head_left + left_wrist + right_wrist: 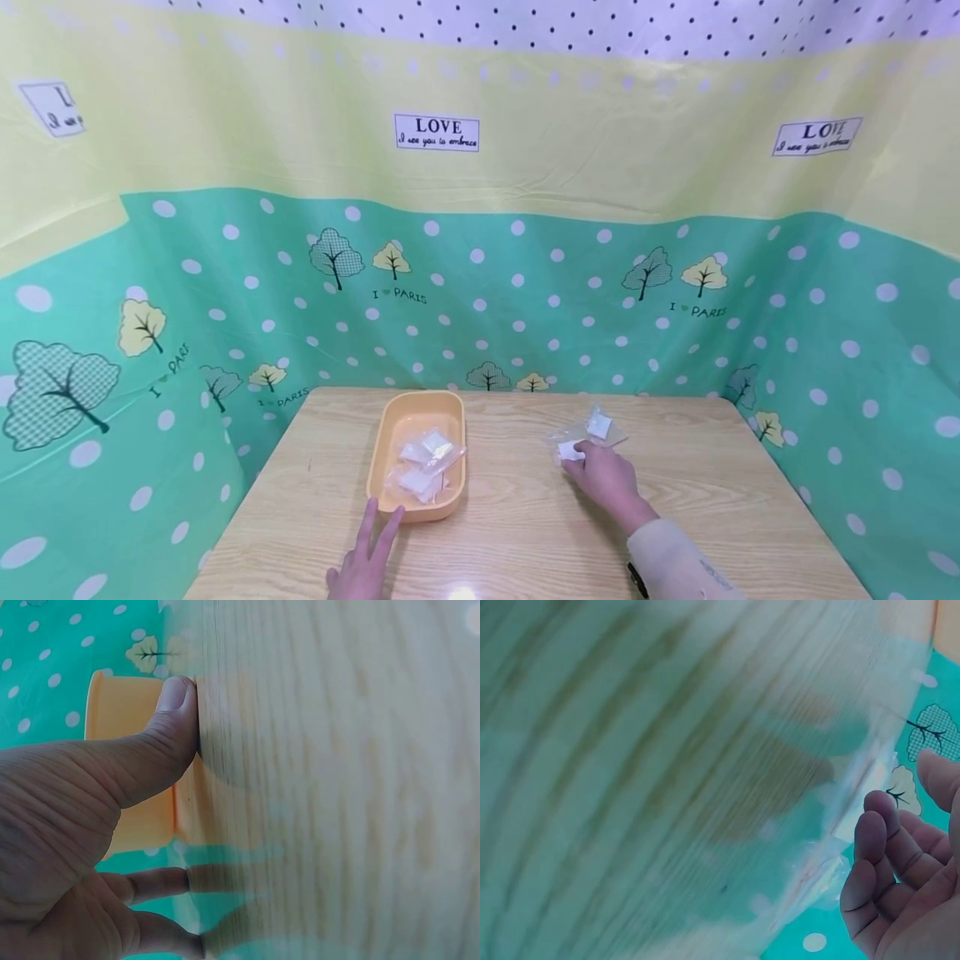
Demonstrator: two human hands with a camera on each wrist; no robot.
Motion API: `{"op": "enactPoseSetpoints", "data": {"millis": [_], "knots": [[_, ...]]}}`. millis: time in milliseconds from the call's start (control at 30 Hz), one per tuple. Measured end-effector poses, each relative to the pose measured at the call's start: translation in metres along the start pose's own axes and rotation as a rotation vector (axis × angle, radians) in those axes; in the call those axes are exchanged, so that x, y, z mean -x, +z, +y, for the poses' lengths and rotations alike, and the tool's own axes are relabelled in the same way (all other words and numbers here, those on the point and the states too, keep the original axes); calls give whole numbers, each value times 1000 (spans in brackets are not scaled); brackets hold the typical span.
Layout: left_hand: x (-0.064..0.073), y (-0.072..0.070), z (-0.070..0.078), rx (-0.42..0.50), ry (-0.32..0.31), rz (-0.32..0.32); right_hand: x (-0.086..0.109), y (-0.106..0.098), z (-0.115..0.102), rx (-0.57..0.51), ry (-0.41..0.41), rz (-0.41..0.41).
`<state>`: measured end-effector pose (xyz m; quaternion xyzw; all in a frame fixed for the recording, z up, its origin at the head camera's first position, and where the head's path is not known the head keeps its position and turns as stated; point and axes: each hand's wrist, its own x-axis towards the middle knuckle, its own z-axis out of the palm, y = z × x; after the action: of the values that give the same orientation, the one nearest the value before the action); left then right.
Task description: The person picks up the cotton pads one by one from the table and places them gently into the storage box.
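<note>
My left hand (363, 562) is at the near end of an orange plastic tray (435, 513), two outstretched fingers at its front edge. In the left wrist view, the thumb lies against the tray's side. Inside the tray are several clear plastic bags with white contents (422, 483). Over on the right, my right hand (609, 482) reaches down to a clear bag with a white piece (570, 451), fingertips at its near edge. The right wrist view shows bent fingers (870, 836) with the thumb apart from them. A similar bag (599, 427) lies just behind.
A light wood-grain table (510, 500) carries everything. Green and yellow printed curtain cloth (517, 317) encloses it at the back and both sides.
</note>
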<state>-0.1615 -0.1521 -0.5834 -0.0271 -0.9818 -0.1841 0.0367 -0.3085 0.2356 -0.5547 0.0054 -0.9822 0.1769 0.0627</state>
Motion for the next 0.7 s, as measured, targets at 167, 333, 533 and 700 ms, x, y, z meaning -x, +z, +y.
{"op": "enactPoseSetpoints", "data": {"millis": [167, 333, 533, 700], "knots": [[0, -2, 2, -7, -6, -5, -2, 2, 2, 1, 7, -22], [-1, -3, 2, -8, -17, -13, -1, 3, 3, -13, -8, -33], [-1, -2, 1, 7, -7, -23, -1, 6, 3, -21, -12, -34], [-1, -4, 2, 7, -20, -35, -3, 6, 2, -14, 0, -44]]}}
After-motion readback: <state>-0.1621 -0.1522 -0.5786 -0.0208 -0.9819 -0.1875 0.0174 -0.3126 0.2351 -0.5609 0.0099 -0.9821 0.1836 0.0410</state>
